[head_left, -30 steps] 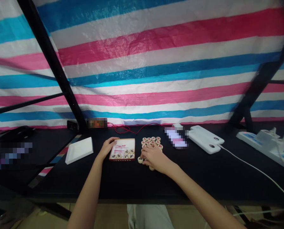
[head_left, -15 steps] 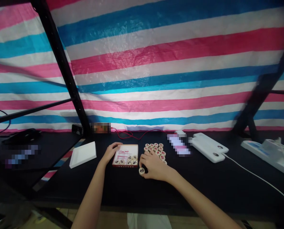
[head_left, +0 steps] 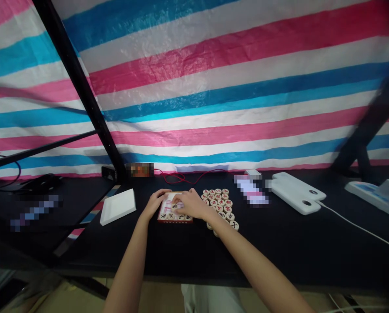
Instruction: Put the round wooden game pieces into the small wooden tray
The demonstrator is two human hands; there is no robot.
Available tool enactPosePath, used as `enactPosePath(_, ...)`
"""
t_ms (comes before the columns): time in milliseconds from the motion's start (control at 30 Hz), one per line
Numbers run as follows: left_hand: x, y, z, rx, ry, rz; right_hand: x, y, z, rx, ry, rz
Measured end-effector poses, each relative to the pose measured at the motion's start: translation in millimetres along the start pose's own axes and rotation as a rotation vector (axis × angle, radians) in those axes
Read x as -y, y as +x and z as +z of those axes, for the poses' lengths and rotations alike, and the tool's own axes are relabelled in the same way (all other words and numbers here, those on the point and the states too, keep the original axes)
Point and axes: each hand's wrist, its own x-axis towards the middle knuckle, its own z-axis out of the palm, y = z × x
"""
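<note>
A shallow red-edged box [head_left: 176, 221] lies on the black table, with several Chinese chess pieces [head_left: 163, 216] along its near side. My left hand [head_left: 155, 204] is curled around the box's far left corner, holding it. Over the inside of the box, my right hand [head_left: 192, 204] pinches one round piece [head_left: 174, 207] with a dark character on top. My right fingers cover part of the box and the pieces in it. To the right, several more pieces [head_left: 218, 202] with red or black characters stand in rows; my right forearm hides some of the nearest ones.
A white box lid [head_left: 119, 207] lies to the left. Behind the pieces are a phone with a blurred screen [head_left: 251, 189] and a red cable [head_left: 171, 177]. A white device [head_left: 297, 194] with a cord and a power strip [head_left: 377, 198] lie at the right. A black metal post [head_left: 80, 87] rises at the left.
My right hand has moved left from beside the rows of pieces to over the box, carrying a piece. My left hand has stayed at the box. The view has shifted slightly.
</note>
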Motion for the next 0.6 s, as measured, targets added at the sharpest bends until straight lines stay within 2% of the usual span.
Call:
enactPosePath(133, 3.4, 2.4, -0.6, 0.001, 0.01, -0.008, -5.9, -2.0, 11.3, -0.013, -0.009, -0.029)
enactPosePath(333, 5.6, 3.1, -1.3, 0.028, 0.039, -0.019, -7.5, -5.9, 10.9, 0.03, -0.028, -0.004)
enactPosePath(600, 5.8, 3.0, -1.7, 0.029, 0.073, -0.002, -4.0, -8.0, 7.3, 0.03, -0.003, -0.045)
